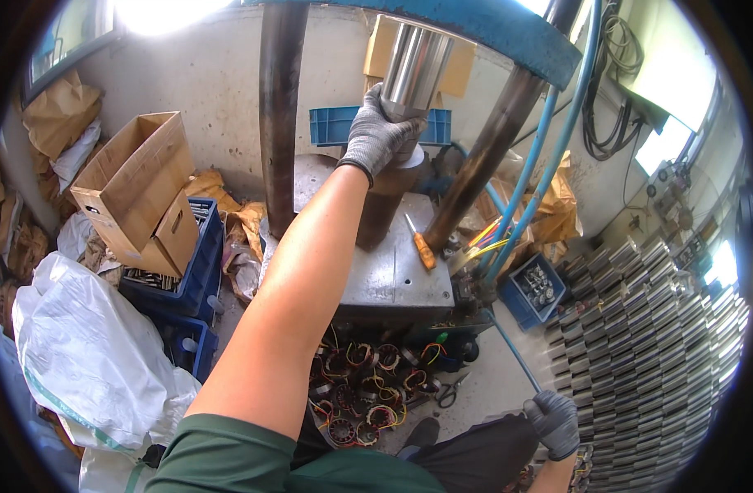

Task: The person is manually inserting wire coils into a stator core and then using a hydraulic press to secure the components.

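My left hand (382,133), in a grey knit glove, reaches into a blue press frame (508,37). Its fingers curl closed at the lower end of a shiny metal cylinder (419,66) hanging from the frame's crossbeam; what lies in the palm is mostly hidden. Under the hand, a dark round pedestal (382,214) stands on the metal press bed (368,275). An orange-handled screwdriver (424,248) lies on that bed. Low at the right, my gloved right hand (552,423) is closed around the end of a thin blue lever rod (512,349).
Several wound stators (364,386) with coloured wires lie below the bed. Rows of metal tubes (648,353) are stacked at right, near a blue bin (533,292) of small parts. At left are a cardboard box (138,189), blue crates (200,263) and a white sack (97,353).
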Tool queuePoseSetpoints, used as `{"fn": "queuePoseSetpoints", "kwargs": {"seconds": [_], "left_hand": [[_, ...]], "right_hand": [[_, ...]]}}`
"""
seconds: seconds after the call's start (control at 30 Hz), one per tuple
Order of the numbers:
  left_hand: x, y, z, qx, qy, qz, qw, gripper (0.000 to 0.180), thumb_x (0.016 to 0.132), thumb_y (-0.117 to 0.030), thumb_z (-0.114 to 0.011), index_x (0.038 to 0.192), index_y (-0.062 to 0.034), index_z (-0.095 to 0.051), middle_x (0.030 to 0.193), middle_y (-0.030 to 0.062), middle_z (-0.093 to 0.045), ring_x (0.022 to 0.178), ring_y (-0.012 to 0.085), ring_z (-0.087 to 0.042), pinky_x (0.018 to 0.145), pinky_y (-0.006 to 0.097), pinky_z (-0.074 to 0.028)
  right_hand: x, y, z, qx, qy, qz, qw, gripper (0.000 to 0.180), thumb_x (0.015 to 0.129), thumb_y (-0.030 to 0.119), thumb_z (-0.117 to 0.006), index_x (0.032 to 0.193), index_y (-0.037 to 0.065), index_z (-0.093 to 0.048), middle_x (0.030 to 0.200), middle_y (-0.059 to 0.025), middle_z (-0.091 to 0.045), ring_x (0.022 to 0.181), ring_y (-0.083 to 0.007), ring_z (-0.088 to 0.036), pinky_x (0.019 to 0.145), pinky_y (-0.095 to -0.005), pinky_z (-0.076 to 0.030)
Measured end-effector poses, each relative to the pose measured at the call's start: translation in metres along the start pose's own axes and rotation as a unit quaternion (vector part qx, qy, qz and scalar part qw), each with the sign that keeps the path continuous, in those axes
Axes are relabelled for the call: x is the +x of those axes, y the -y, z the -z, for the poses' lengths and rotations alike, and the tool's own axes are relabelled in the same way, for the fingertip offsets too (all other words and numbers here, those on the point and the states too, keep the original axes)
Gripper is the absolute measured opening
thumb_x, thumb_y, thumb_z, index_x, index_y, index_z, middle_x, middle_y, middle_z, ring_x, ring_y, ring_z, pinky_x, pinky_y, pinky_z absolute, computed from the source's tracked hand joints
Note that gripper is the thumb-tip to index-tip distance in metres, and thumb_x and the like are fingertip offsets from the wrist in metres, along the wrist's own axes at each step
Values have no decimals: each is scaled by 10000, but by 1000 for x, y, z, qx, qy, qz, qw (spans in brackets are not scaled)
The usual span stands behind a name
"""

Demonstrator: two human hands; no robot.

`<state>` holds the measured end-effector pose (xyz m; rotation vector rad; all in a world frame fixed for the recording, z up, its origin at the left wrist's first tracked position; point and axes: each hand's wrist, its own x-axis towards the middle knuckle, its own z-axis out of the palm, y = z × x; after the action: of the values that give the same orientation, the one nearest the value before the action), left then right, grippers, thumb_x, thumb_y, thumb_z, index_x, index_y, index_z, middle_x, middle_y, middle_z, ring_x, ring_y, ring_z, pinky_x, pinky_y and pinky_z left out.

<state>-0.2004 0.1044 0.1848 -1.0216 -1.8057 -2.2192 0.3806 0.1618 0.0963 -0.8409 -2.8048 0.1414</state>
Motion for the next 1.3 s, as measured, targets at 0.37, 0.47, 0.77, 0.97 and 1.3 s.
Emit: {"fn": "queuePoseSetpoints", "kwargs": {"seconds": [0.37, 0.47, 0.77, 0.97, 1.3], "left_hand": [[7, 12, -1, -2, 4, -15, 1000, 1061, 607, -302, -1021, 1452, -33, -438, 1297, 152, -669, 1170, 252, -665, 1034, 349, -533], [6, 11, -1, 4, -5, -18, 1000, 1040, 611, -309, -1020, 1432, -24, -449, 1282, 154, -675, 1161, 253, -669, 1030, 353, -536], [8, 9, -4, 25, 31, 19, 999, 1028, 664, -365, -991, 1458, -38, -427, 1333, 148, -646, 1253, 249, -619, 1090, 353, -500], [2, -3, -4, 42, 27, 35, 998, 1061, 671, -372, -991, 1490, -30, -410, 1366, 152, -638, 1285, 254, -604, 1117, 353, -481], [9, 16, 5, -93, 64, 4, 994, 1087, 682, -312, -1000, 1533, -12, -394, 1398, 138, -622, 1303, 244, -575, 1153, 347, -436]], "right_hand": [[0, -1, 2, 4, 4, 1, 1000, 232, 849, 219, -775, 741, 55, -652, 707, -176, -615, 659, -395, -629, 607, -481, -496], [1, -1, 3, 4, 10, 3, 1000, 215, 837, 206, -780, 748, 51, -661, 703, -178, -615, 655, -393, -631, 601, -478, -496], [90, 4, 50, -46, -240, 130, 961, 171, 814, 5, -687, 983, 31, -690, 927, -159, -690, 891, -342, -689, 800, -410, -555], [207, -25, 79, 16, -354, 84, 931, 122, 916, 7, -657, 1031, 6, -699, 951, -159, -710, 866, -303, -699, 821, -385, -566], [34, 1, 35, -34, 99, 107, 989, 263, 885, 278, -724, 1068, 90, -745, 975, -162, -748, 890, -360, -730, 796, -402, -598]]}}
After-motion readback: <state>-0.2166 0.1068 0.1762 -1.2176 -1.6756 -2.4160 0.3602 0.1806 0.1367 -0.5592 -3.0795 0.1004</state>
